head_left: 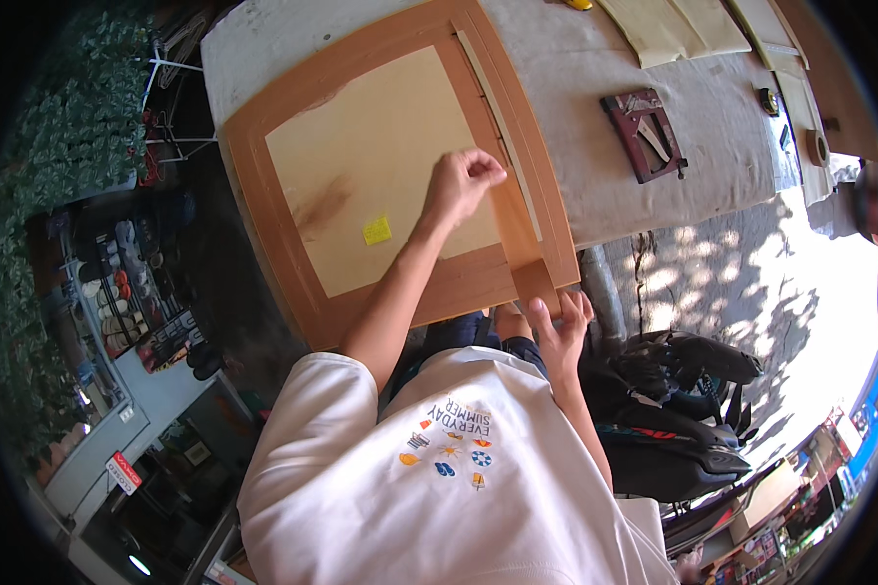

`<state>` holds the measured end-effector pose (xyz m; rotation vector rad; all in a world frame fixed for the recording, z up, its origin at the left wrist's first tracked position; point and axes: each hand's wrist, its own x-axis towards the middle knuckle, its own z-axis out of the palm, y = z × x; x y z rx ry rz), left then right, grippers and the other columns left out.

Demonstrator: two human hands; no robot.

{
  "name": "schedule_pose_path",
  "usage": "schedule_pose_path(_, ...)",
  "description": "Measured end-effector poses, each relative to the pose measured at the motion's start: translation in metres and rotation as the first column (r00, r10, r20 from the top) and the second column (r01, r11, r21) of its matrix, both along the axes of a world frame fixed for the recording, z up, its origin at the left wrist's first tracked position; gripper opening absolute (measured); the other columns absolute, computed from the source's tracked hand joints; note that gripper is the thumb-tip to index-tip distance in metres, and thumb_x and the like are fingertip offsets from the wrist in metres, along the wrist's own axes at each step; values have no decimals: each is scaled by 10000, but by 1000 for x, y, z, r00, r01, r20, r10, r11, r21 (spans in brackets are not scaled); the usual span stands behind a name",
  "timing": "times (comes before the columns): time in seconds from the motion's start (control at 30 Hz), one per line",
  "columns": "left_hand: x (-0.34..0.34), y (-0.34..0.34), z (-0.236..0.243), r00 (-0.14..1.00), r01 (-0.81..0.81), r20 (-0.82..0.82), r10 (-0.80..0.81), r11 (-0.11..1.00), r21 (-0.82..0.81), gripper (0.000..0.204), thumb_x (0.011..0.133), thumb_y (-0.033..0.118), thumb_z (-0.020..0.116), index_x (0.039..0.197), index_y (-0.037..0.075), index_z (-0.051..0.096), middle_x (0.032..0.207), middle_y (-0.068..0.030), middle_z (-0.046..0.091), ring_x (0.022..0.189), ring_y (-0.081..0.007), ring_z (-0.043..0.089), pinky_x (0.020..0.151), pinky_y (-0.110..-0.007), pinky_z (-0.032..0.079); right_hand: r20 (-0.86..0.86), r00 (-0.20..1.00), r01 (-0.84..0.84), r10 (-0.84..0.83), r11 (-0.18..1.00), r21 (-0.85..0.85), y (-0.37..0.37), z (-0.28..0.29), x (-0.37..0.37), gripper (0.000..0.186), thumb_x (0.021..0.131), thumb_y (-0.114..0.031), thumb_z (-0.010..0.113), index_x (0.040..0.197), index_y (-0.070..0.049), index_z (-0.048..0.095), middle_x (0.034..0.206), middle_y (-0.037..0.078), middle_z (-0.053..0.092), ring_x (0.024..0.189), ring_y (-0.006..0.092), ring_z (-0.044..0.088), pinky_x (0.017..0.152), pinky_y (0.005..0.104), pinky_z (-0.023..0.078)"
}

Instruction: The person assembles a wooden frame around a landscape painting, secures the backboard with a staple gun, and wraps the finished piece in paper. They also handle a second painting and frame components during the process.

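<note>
While your left hand [458,187] hovers over the right part of the framed panel [254,156], its thumb and fingertips are pinched together, with no gap to be seen, right at the upper end of the brown strip [517,229]. And there's that strip, slanting across the panel's lower right, running from your left fingertips down to the near edge!

Down there, your right hand [561,336] is at the strip's lower, darker end, thumb against it, fingers bent and partly open; whether they're clamped on it, you can't tell from this angle. Just beside the strip, a pale, narrow band [488,88] with a dark edge runs along the panel's right side. Left of your wrist, a yellow note [377,230] sits on the cream centre, near a brown smudge [324,207].

Over to the right, on the cloth-covered table [595,195], lies a maroon staple gun [646,135], well apart from both your hands, with a tape measure [769,101] and a tape roll [818,147] farther right.
</note>
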<state>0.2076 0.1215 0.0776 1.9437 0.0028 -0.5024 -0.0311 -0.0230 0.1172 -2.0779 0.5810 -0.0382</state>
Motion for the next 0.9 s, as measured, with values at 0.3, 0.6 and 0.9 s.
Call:
schedule_pose_path(0.3,243,-1,-66,826,-352,542,157,893,279,168,814,278,788,779,122,736,970,-74,720,1027,-216,634,983,-484,404,-73,997,26,-28,999,-19,-11,5,-22,398,776,-377,768,797,-3,635,910,106,624,1003,271,492,1014,425,265)
schedule_pose_path(0.6,314,5,-135,766,-295,634,103,933,205,173,771,235,842,805,95,746,1252,-133,609,1159,-244,588,921,-362,493,-113,984,152,-136,979,139,-19,-5,10,379,825,-369,727,811,-7,616,945,104,615,1033,281,463,994,403,299)
schedule_pose_path(0.9,304,5,-121,773,-291,628,87,929,230,231,749,266,859,863,99,749,1204,-138,627,1113,-256,603,916,-380,494,-154,977,174,-147,969,177,-19,-9,9,374,839,-375,716,854,-8,652,959,101,615,1053,282,460,999,401,304)
